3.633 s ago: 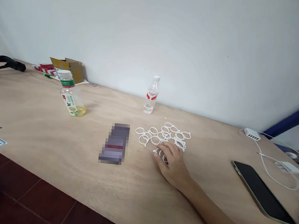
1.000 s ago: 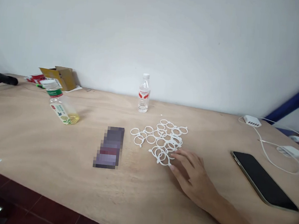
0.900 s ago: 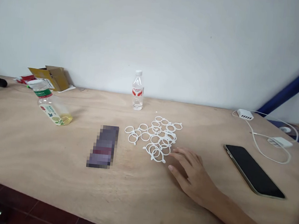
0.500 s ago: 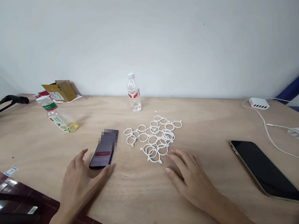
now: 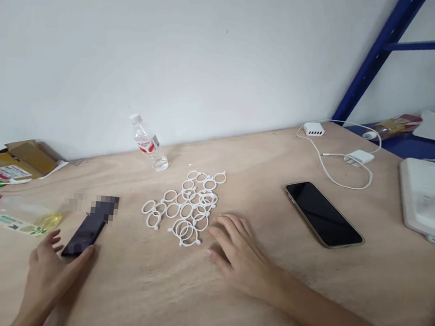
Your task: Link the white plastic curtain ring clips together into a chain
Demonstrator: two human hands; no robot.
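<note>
Several white plastic rings (image 5: 186, 206) lie in a loose cluster on the wooden table (image 5: 197, 294). My right hand (image 5: 237, 254) rests flat on the table just right of the rings, fingers spread, holding nothing. My left hand (image 5: 51, 272) reaches in from the lower left with fingers apart, its fingertips at the near end of a dark phone (image 5: 88, 227) that lies on the table.
A second dark phone (image 5: 324, 214) lies to the right. A clear water bottle (image 5: 148, 141) and a yellow drink bottle (image 5: 16, 215) stand to the left. White chargers and cable (image 5: 337, 159), a white flat device (image 5: 429, 199), a cardboard box (image 5: 18, 156) and a blue shelf frame (image 5: 378, 50) ring the table.
The view has swung to the right and tilted. My left hand came into view and reached the dark phone. My right hand slid off the rings to rest beside them.
</note>
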